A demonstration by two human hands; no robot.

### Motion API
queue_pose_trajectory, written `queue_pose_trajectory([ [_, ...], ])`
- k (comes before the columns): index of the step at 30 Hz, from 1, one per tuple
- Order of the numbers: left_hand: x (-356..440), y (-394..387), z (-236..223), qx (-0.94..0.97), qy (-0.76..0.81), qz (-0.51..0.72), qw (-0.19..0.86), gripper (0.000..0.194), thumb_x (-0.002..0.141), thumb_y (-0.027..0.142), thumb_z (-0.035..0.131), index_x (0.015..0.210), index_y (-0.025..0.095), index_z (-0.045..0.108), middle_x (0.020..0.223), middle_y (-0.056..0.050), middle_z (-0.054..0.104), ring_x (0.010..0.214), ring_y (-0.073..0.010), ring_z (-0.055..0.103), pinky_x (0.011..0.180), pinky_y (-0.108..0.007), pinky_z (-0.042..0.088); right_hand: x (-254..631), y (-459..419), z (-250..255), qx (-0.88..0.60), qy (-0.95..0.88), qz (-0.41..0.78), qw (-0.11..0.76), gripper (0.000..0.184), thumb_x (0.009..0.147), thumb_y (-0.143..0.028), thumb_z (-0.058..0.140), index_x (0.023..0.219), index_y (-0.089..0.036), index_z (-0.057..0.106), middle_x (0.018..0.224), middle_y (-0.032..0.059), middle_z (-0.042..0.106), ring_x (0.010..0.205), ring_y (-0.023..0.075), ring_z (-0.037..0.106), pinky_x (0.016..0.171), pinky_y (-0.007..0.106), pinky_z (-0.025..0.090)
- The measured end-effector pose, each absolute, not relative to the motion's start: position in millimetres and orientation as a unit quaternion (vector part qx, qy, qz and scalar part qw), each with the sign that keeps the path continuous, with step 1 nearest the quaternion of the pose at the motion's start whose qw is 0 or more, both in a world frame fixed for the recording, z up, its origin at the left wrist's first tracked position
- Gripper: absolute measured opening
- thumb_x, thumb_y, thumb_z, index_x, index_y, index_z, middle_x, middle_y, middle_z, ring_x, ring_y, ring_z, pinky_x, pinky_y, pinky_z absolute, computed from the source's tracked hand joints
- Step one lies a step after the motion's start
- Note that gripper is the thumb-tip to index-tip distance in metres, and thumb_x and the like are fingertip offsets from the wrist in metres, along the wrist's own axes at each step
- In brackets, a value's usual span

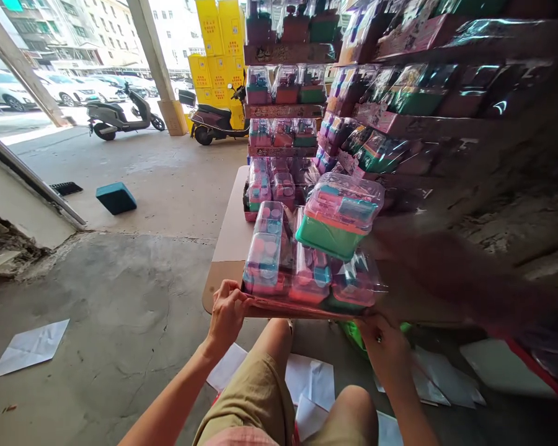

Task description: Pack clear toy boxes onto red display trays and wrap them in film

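Note:
In front of me on the table lies a low pink display tray (302, 305), filled with clear-lidded plastic boxes. Its front left corner is pinched in the fingers of my left hand (227, 313). At the front right corner, my right hand (384, 341) closes on the same edge, its fingertips partly hidden. One box with pink and blue contents (265, 254) stands at the left of the tray, and a pink-based box (309, 282) is in the middle. A green-based box (339, 214) lies tilted on top of the others. Clear film glints over the right side.
Tall stacks of similar filled trays (281, 111) rise behind the table (225, 272). White sheets (30, 347) lie on the concrete floor, several under my legs. A teal block (116, 197), two scooters (123, 114) and yellow cartons (216, 68) are farther off.

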State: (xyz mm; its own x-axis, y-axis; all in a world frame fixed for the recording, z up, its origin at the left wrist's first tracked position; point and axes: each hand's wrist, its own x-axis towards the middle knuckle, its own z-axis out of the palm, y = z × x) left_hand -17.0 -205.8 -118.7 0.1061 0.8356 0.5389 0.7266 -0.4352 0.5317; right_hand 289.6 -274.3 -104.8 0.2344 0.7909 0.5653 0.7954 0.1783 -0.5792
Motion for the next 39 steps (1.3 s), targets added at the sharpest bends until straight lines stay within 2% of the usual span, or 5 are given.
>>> queue_pose_trajectory([
  [7, -16.8, -205.1, -121.6, 0.747, 0.511, 0.422, 0.045, 0.02, 0.086, 0.024, 0.053, 0.069, 0.019, 0.06, 0.107, -0.007, 0.056, 0.083, -0.0179, 0.059, 0.077, -0.034, 0.047, 289.5, -273.6, -104.0, -0.635, -0.625, 0.006, 0.454, 0.035, 0.083, -0.047, 0.052, 0.06, -0.021, 0.058, 0.067, 0.0032, 0.057, 0.062, 0.0172, 0.054, 0.057, 0.029, 0.042],
  [16, -17.1, -202.8, -124.8, 0.761, 0.488, 0.427, 0.02, 0.017, 0.088, 0.022, 0.05, 0.074, 0.019, 0.06, 0.101, -0.007, 0.061, 0.092, -0.0198, 0.059, 0.078, -0.032, 0.048, 285.2, -272.9, -102.2, -0.643, -0.632, -0.009, 0.432, 0.037, 0.084, -0.045, 0.049, 0.056, -0.022, 0.048, 0.064, 0.0021, 0.052, 0.057, 0.0158, 0.047, 0.055, 0.029, 0.038],
  [27, -21.5, -195.2, -119.5, 0.814, 0.39, 0.43, 0.029, 0.016, 0.09, 0.014, 0.047, 0.075, 0.019, 0.048, 0.084, -0.003, 0.055, 0.078, -0.0137, 0.054, 0.07, -0.024, 0.045, 282.3, -270.7, -109.3, -0.594, -0.663, -0.14, 0.434, 0.028, 0.089, -0.034, 0.049, 0.064, -0.023, 0.041, 0.069, 0.0013, 0.051, 0.065, 0.0174, 0.048, 0.059, 0.029, 0.037],
  [34, -25.3, -189.6, -120.2, 0.8, 0.372, 0.459, 0.104, 0.014, 0.089, 0.016, 0.049, 0.081, 0.022, 0.038, 0.08, 0.001, 0.051, 0.07, -0.0105, 0.051, 0.062, -0.02, 0.042, 293.8, -268.9, -118.9, -0.634, -0.622, -0.07, 0.454, 0.034, 0.085, -0.054, 0.049, 0.07, -0.023, 0.046, 0.061, -0.0008, 0.051, 0.055, 0.016, 0.049, 0.053, 0.029, 0.039],
  [39, -30.4, -185.1, -121.0, 0.814, 0.366, 0.436, 0.112, 0.009, 0.09, 0.018, 0.045, 0.085, 0.022, 0.039, 0.08, 0.0, 0.052, 0.069, -0.0106, 0.051, 0.062, -0.021, 0.042, 303.9, -267.3, -122.5, -0.646, -0.616, -0.045, 0.449, 0.035, 0.083, -0.056, 0.047, 0.071, -0.023, 0.048, 0.061, -0.0005, 0.053, 0.053, 0.016, 0.051, 0.052, 0.029, 0.04],
])
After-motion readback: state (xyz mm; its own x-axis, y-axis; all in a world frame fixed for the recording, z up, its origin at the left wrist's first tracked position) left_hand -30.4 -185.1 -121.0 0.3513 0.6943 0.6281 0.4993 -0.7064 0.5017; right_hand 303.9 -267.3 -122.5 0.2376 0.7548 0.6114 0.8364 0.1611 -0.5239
